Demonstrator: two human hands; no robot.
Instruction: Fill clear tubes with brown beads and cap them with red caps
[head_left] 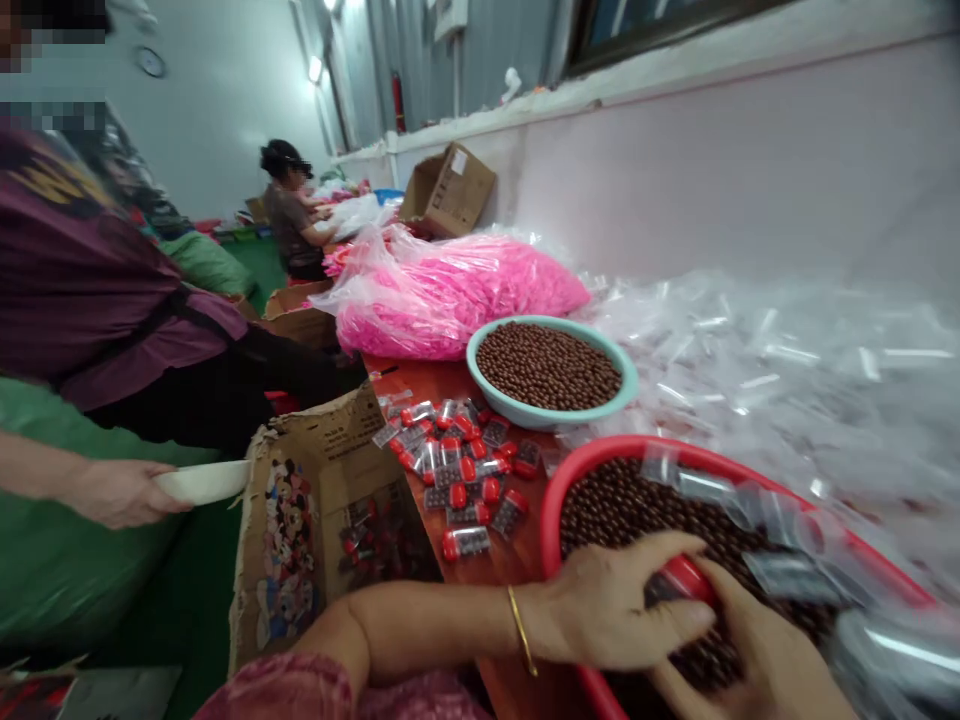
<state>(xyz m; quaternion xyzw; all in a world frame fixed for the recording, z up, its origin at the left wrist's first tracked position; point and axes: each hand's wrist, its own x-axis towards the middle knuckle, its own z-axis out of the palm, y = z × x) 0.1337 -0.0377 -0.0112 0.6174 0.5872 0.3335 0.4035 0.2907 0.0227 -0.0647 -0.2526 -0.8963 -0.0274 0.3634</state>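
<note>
Left hand point(611, 605) and right hand point(754, 650) closed around a red-capped plastic capsule point(686, 578), just above brown beads point(637, 510) in a red basin point(592, 452); risk of beads spilling over the rim if the capsule slips or the basin tips.

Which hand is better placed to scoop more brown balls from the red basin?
Probably the right hand: it sits among the balls, while the left hand is at the red-capped tube.

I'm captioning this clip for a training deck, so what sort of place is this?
Probably a small hand-packing workshop: a red basin of brown balls, a bag of pink plastic pieces, red-capped clear packs heaped on a table, and a co-worker further along.
</note>
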